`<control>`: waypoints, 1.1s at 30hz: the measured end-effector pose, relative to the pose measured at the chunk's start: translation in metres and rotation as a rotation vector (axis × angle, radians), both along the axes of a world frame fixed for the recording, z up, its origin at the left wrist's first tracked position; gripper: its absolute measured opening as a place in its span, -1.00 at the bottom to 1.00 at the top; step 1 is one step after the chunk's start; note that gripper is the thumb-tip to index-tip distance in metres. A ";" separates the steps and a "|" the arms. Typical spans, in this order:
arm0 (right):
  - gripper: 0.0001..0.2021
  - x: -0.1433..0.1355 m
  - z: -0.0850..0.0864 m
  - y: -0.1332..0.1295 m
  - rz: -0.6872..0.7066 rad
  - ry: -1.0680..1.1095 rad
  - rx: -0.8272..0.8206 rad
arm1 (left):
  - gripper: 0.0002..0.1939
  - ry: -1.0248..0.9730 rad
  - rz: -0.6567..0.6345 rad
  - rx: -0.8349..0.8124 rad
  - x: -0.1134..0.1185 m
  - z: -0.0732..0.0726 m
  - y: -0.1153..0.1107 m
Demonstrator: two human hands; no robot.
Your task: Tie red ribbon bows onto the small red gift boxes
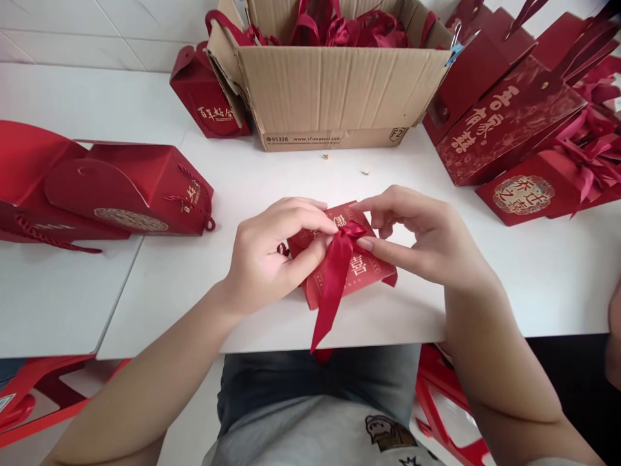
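Observation:
In the head view, a small red gift box point(320, 281) with pale printed characters lies on the table in front of me. A dark red satin ribbon point(334, 278) is tied on it in a bow, and one tail hangs past the table's front edge. My left hand point(279, 249) pinches the ribbon at the bow's left side between thumb and index finger. My right hand point(414, 233) is at the bow's right side. Its thumb tip touches the ribbon, while the index fingertip is apart from the thumb, by the box's far edge.
A cardboard carton point(344, 90) full of red ribboned things stands behind. Two small gold fasteners point(326, 156) lie before it. Red boxes point(130, 188) with cords are at left; another red box point(208, 97) is beside the carton. Red bags point(514, 129) and a ribboned box point(526, 194) stand right.

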State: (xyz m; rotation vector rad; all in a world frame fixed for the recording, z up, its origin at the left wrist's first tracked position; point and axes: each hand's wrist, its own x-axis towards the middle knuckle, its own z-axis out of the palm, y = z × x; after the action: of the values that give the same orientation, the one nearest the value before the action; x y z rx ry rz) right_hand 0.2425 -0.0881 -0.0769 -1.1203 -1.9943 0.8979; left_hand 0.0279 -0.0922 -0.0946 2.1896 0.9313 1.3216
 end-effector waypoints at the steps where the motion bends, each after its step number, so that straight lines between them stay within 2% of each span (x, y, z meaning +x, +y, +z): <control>1: -0.78 -0.001 -0.002 0.000 0.013 0.008 0.028 | -0.84 -0.006 0.003 0.019 0.000 -0.001 0.000; 6: -0.91 -0.006 -0.009 0.003 0.019 0.157 0.192 | -0.85 -0.029 0.023 0.188 -0.001 -0.005 0.003; 11: -0.94 -0.007 -0.010 0.004 0.015 0.227 0.301 | -0.85 0.049 0.080 0.262 -0.001 -0.001 0.002; 16: -0.88 -0.005 -0.010 0.003 0.055 0.210 0.434 | -0.83 0.093 0.088 0.282 -0.003 0.002 0.001; 21: -0.78 -0.006 -0.014 0.002 0.077 0.239 0.453 | -0.75 0.138 0.036 0.295 -0.008 0.002 0.000; 28: -0.63 -0.004 -0.009 0.004 0.150 -0.018 0.603 | -0.68 0.197 0.017 0.321 -0.011 0.003 0.000; 33: -0.61 -0.002 -0.011 0.006 0.124 -0.077 0.650 | -0.84 0.125 0.086 0.256 -0.011 0.001 0.001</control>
State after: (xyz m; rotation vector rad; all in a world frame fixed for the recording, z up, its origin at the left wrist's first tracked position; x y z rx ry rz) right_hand 0.2409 -0.0816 -0.0879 -0.6701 -2.1993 0.2154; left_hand 0.0172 -0.0916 -0.0931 2.4750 0.9575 1.4259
